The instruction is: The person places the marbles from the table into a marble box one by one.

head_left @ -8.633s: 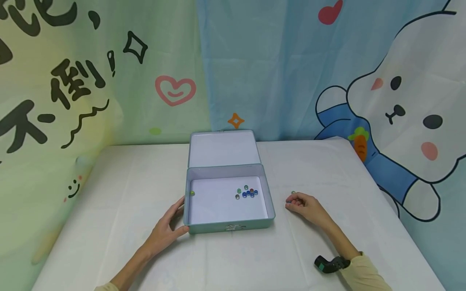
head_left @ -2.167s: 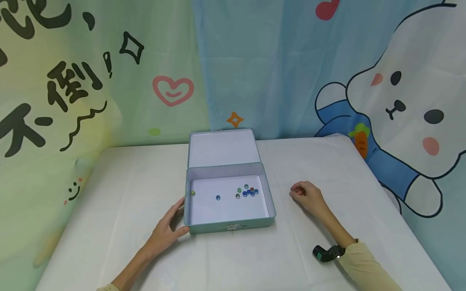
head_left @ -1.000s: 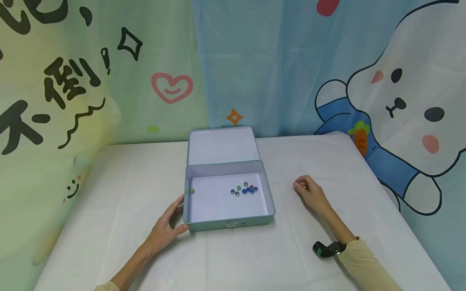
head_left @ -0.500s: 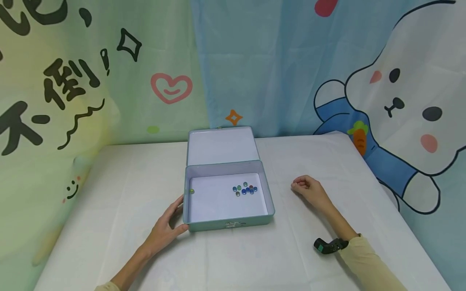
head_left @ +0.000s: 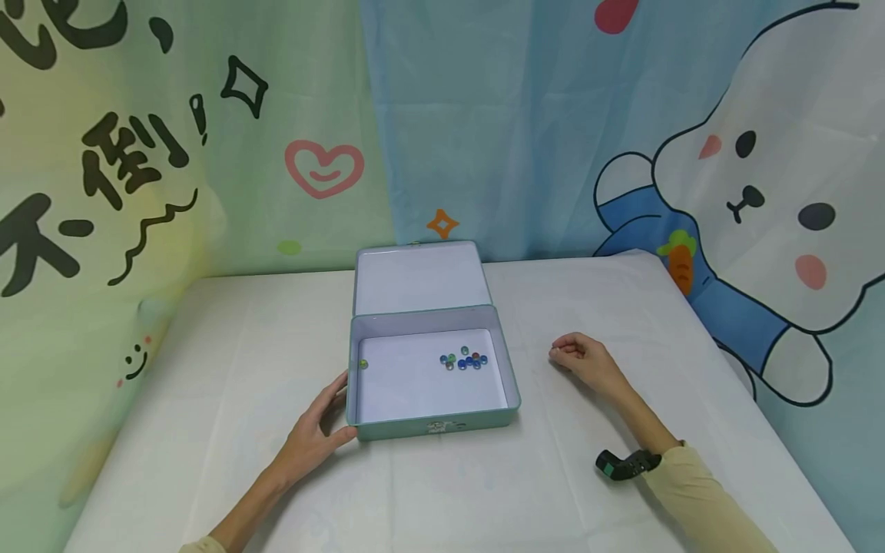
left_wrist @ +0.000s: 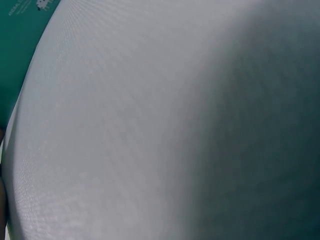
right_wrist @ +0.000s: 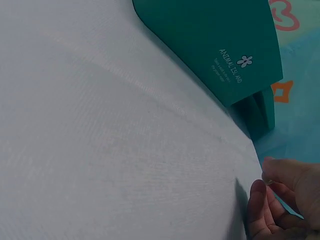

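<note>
In the head view an opened tin box (head_left: 434,426), green outside and pale inside, stands on the table. Several glass marbles (head_left: 470,361), mostly blue, cluster on the right of its floor; a yellow-green marble (head_left: 363,364) lies by the left wall. My left hand (head_left: 314,430) holds the box's front left corner, fingers along the side and thumb at the front. Right of the box, apart from it, my right hand (head_left: 586,365) has curled fingers. In the right wrist view its thumb and index finger pinch a tiny pale glint, seemingly a marble (right_wrist: 269,182), mostly hidden.
The box lid (head_left: 422,280) leans back toward the printed curtain (head_left: 456,115) behind the table. A white cloth (head_left: 442,499) covers the tabletop. A black wrist device (head_left: 628,465) sits on the right forearm by the sleeve.
A blue marble has appeared in the box and rolled right to the cluster. The marble on the cloth near the right hand is gone from there. That hand has moved slightly farther from me.
</note>
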`<state>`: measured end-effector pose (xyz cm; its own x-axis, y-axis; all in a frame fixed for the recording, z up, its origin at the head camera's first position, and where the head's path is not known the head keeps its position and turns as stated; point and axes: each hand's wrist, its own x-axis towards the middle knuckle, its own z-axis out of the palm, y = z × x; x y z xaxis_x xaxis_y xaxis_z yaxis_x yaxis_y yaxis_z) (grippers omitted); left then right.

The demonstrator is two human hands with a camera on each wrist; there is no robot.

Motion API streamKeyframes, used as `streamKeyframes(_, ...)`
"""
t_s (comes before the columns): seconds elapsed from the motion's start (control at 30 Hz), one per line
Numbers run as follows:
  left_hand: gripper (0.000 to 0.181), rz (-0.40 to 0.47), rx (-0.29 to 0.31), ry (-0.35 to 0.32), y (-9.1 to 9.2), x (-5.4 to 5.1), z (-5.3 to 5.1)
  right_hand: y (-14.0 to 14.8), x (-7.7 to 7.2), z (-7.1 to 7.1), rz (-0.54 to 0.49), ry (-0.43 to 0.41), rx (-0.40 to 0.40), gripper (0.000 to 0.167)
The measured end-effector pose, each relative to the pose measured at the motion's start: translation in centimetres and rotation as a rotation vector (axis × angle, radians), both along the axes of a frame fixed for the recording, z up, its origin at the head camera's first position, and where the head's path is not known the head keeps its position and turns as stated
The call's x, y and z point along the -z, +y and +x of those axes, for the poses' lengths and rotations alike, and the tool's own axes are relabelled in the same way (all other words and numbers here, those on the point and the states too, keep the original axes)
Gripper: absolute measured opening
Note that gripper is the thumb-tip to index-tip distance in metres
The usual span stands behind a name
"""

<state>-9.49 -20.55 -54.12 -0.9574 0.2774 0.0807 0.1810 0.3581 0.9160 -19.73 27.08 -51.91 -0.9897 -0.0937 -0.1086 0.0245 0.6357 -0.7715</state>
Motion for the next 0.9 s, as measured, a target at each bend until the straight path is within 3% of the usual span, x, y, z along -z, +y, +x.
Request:
streamKeyframes(0.43, 0.088, -0.004, -0.003, 0.001, 0.0, 0.0, 0.0, -0.8, -2.7, -0.2, -0.026, 0.008, -0.108, 0.033)
streamKeyframes(0.67, 0.089, -0.004, 0.000, 0.008, -0.1, 0.1, 0.0, -2.5, -6.3, -0.7, 0.010, 0.075, -0.204, 0.026)
streamKeyframes(0.9, 0.090, -0.001, -0.002, 0.003, -0.1, 0.0, -0.1, -6.5, -10.4, -1.4, 0.030, 0.125, -0.331, 0.021)
